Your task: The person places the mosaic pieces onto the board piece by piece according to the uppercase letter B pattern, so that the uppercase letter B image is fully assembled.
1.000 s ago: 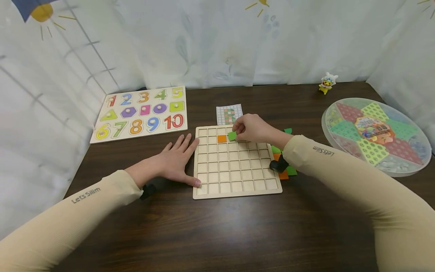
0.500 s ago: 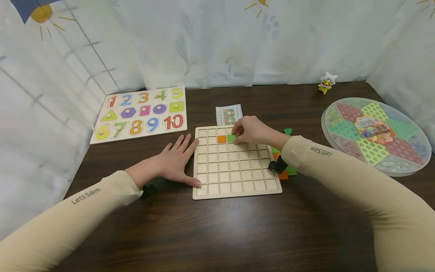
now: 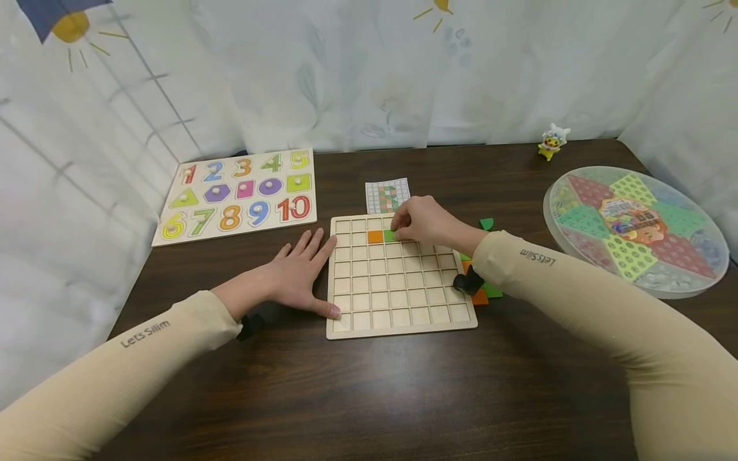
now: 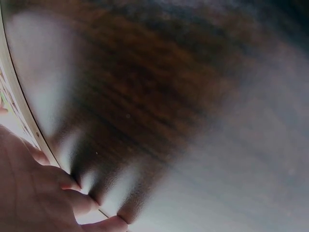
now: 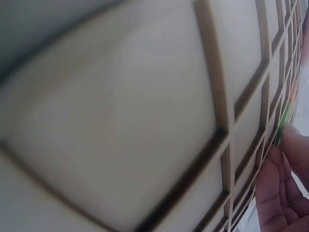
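Observation:
A light wooden grid board point(image 3: 403, 331) lies on the dark table. An orange square tile point(image 3: 375, 237) sits in a cell of its second row. Right beside it is a green square tile point(image 3: 389, 235), partly hidden by my right hand point(image 3: 426, 221). The fingers of that hand are bent, with thumb and fingertips at the tile's right edge. In the right wrist view the thumb lies against the green tile point(image 5: 284, 121). My left hand point(image 3: 294, 278) spreads its fingers along the board's left side, thumb on the lower left corner; its fingertips point(image 4: 113, 224) meet the board edge in the left wrist view.
Behind the board lies a printed pattern card point(image 3: 387, 195). Several orange and green pieces point(image 3: 492, 291) are under and beside the right forearm. A number puzzle point(image 3: 236, 195) is at back left, a round game board point(image 3: 634, 230) at right, a small figurine point(image 3: 553, 142) at the back edge.
The green tile has shifted slightly left and down into the cell beside the orange one, the right hand moving with it. The left hand stays in place.

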`<control>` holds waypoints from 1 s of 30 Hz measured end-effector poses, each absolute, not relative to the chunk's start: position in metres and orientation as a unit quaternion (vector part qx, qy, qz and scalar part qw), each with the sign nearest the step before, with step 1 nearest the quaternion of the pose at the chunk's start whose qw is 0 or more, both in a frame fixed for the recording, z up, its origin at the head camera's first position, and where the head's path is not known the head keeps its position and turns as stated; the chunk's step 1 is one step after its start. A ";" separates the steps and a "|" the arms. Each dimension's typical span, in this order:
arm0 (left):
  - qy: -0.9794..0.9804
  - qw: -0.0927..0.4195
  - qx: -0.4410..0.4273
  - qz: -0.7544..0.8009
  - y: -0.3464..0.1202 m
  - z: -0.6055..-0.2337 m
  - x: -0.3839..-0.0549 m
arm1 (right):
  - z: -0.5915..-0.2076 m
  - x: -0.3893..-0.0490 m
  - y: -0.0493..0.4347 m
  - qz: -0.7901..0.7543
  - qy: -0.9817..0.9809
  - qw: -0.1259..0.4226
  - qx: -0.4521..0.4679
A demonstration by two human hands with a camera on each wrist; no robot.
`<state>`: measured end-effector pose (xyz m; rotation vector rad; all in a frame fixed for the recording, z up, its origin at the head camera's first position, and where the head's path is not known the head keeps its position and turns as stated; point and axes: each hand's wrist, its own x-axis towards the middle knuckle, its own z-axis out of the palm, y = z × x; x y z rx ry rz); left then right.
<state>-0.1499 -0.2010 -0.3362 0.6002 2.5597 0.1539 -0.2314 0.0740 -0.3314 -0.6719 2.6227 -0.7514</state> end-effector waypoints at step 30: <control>0.942 0.250 0.216 0.059 -0.201 -0.335 -0.149 | -0.321 -0.244 0.221 -0.200 0.963 0.130 -0.122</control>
